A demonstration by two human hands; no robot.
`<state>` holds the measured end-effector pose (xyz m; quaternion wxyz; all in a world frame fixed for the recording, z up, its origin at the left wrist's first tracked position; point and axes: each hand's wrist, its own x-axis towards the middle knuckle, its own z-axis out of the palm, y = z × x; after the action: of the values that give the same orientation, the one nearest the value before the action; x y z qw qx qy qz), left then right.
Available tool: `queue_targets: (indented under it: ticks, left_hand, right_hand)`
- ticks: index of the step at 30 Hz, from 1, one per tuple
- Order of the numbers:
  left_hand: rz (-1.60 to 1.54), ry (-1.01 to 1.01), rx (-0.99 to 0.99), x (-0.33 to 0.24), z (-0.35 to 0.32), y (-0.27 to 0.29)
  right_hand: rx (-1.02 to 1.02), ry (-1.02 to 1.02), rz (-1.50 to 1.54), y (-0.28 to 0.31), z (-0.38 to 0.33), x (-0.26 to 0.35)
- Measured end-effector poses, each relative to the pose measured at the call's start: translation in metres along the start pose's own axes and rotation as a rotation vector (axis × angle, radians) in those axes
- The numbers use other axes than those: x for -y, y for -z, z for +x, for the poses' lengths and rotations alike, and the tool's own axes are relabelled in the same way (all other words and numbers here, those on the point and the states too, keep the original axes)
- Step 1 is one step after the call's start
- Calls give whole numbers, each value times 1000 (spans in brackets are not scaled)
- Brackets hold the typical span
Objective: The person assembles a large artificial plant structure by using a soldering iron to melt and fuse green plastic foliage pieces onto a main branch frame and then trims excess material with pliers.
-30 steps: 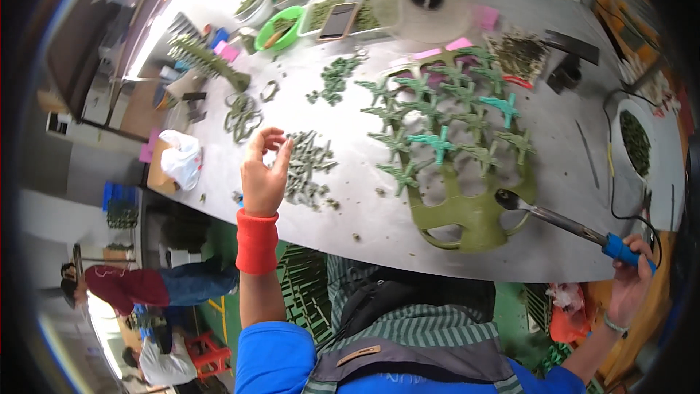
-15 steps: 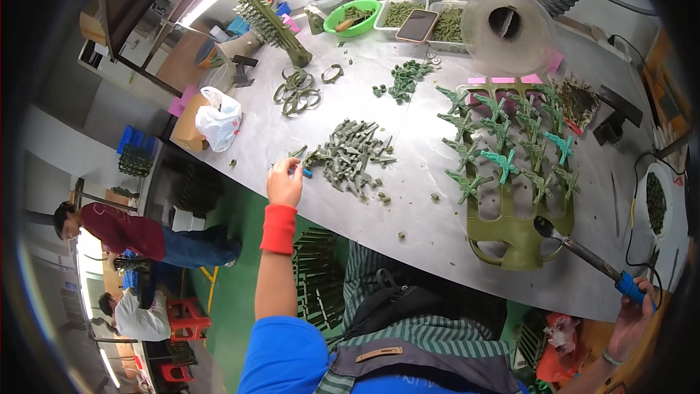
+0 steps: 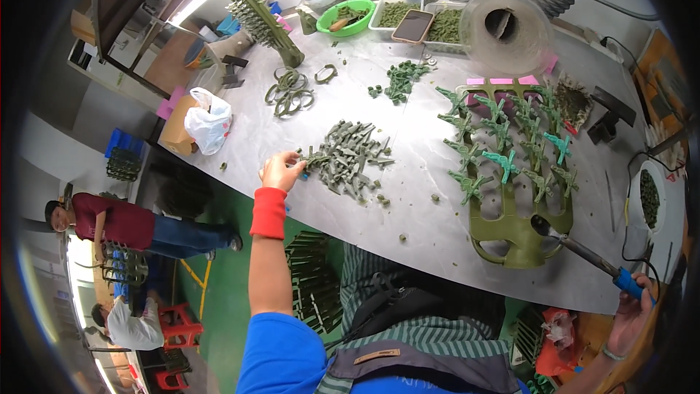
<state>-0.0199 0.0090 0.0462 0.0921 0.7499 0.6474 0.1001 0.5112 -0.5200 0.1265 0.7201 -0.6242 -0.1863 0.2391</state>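
Observation:
My left hand, red band at its wrist, is at the left edge of a pile of small grey-green plastic pieces. Its fingers are pinched together; a small dark green bit shows at the tips, and what they grip is too small to name. Some blue shows by the fingers. At the lower right my right hand grips the blue handle of a corded heating tool with a dark spoon-shaped tip. That tip lies over the lower part of an olive-green plastic frame, which carries rows of green branched pieces.
Green rings, small dark green pieces and a brush-like green part lie farther back. Tubs of pieces, a phone and a cone-shaped duct line the back. A plastic bag sits left. Two people are beyond.
My left hand has moved slightly left and up, its fingers reaching the pile's edge. The view has shifted a little. My right hand keeps its hold on the tool. The standing person has turned.

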Motion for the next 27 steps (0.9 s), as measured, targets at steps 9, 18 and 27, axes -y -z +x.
queue_targets:
  ticks: [9,18,27]
  left_hand:
    - [-237,-292,-233,31,-6,-18]
    - [326,174,-270,-34,-53,-20]
    - [180,280,-235,-39,-45,-35]
  right_hand:
    - [49,27,55,-6,7,-14]
    - [-6,1,38,0,4,-11]
    - [-33,17,44,-9,0,-6]
